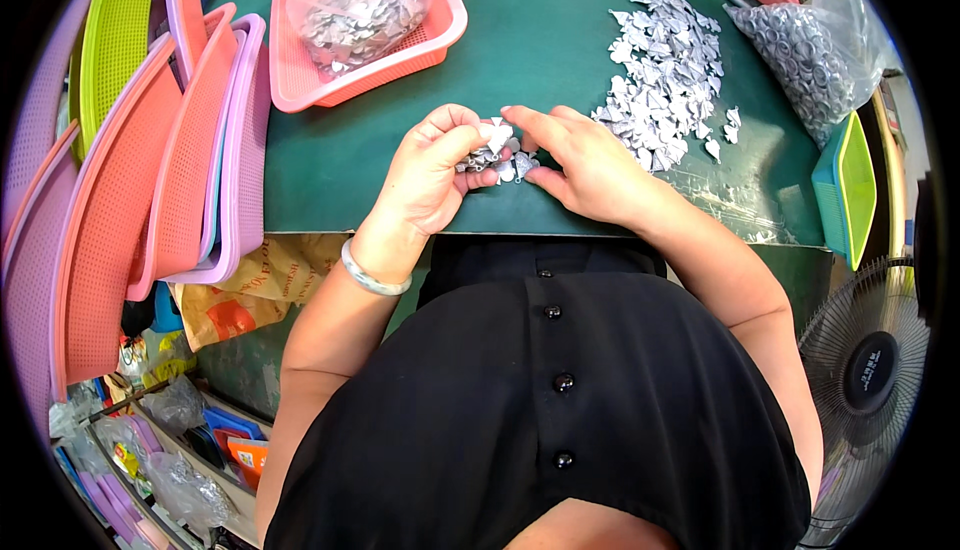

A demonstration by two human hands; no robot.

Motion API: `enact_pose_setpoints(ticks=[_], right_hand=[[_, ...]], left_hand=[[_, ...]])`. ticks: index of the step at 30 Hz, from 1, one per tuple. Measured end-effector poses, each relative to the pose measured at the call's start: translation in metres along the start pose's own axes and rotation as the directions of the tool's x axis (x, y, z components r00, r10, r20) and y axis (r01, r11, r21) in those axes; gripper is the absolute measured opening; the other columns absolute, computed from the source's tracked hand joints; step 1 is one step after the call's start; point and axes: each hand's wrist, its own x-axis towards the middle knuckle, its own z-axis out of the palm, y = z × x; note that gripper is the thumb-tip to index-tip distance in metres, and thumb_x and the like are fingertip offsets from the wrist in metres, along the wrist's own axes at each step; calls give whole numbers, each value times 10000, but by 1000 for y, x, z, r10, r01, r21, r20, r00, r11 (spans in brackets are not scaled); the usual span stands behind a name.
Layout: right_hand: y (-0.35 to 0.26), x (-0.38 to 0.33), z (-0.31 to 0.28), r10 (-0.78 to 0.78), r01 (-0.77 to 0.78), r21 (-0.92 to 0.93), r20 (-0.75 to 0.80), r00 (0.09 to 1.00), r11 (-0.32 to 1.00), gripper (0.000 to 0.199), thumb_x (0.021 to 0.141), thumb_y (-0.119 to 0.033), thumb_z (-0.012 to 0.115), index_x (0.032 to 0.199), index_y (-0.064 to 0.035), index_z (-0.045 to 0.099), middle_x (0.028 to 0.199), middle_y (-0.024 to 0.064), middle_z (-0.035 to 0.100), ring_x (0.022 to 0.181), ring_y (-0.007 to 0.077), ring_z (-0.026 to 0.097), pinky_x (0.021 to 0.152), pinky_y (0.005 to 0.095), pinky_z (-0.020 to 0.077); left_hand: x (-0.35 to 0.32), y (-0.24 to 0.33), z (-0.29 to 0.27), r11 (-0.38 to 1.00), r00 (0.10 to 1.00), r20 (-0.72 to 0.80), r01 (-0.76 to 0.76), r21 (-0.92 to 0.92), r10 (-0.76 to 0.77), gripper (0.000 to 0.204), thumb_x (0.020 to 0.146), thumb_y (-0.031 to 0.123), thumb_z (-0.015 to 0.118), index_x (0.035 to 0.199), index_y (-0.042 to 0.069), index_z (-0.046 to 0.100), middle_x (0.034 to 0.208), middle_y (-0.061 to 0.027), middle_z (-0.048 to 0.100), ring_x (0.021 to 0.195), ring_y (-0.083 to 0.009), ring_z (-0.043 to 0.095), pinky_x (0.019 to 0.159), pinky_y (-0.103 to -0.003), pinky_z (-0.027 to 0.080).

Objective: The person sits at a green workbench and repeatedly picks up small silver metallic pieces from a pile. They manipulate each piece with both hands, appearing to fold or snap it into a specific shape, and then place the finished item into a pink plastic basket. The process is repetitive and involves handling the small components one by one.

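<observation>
Near the front edge of the green table, my left hand [432, 170] is closed around several small grey metal pieces [500, 137], some with little rings. Its thumb presses on a light, pointed piece at the top of the bunch. My right hand [592, 168] is just to the right, its thumb and forefinger apart and curved around the far and near sides of the same bunch. A few pieces [517, 167] show between the two hands, by the right thumb. Whether the right fingertips touch any piece is hard to tell. To the right, many similar grey pieces [665, 70] lie spread out.
A pink basket [440, 55] at the far left holds a clear bag of grey pieces [365, 20]. Stacked plastic baskets [180, 160] crowd the left side. At right are a bag of grey rings [805, 55], a green-yellow basket [850, 190] and a fan [868, 370].
</observation>
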Motion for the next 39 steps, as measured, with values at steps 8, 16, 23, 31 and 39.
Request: enact_pose_setpoints(ticks=[8, 16, 23, 31, 39], right_hand=[[8, -4, 0, -12, 10, -18, -73, 997, 1000, 481, 763, -65, 599, 1215, -20, 444, 833, 133, 598, 792, 307, 565, 705, 396, 463], [18, -8, 0, 181, -141, 308, -106, 978, 941, 413, 815, -10, 548, 1219, -22, 457, 787, 34, 609, 687, 154, 574, 652, 267, 462], [6, -1, -13, 396, -343, 701, 93, 914, 626, 361, 835, -16, 514, 1194, -9, 478, 756, 7, 579, 658, 76, 541, 611, 221, 445], [3, 1, -14, 415, -356, 767, 130, 901, 533, 364, 848, -31, 510, 1206, 4, 454, 787, 21, 591, 681, 78, 562, 591, 205, 443], [5, 2, -17, 390, -324, 816, 133, 911, 479, 383, 848, -25, 531, 1216, 18, 434, 830, 35, 628, 688, 80, 581, 600, 209, 467]], left_hand=[[-1, -1, 3, 999, 999, -18, -33, -12, 33, 55, 849, 72, 568, 818, 78, 523, 881, -75, 611, 750, -158, 618, 537, -212, 514], [-1, -6, 5, 991, 992, -10, -125, 57, 125, 66, 843, 25, 557, 887, 68, 532, 915, -79, 615, 734, -131, 610, 565, -211, 509], [-2, -11, 16, 932, 948, -63, -293, 213, 313, 234, 820, -26, 555, 1047, 1, 504, 907, -83, 611, 756, -99, 586, 588, -196, 491], [-1, -13, 18, 923, 936, -81, -318, 217, 342, 231, 824, -9, 556, 1055, -11, 550, 885, -70, 605, 740, -106, 586, 581, -201, 485], [6, -7, 4, 975, 995, -89, 29, -220, -50, 184, 852, 91, 544, 1015, 7, 538, 822, -93, 567, 709, -179, 579, 484, -202, 448]])
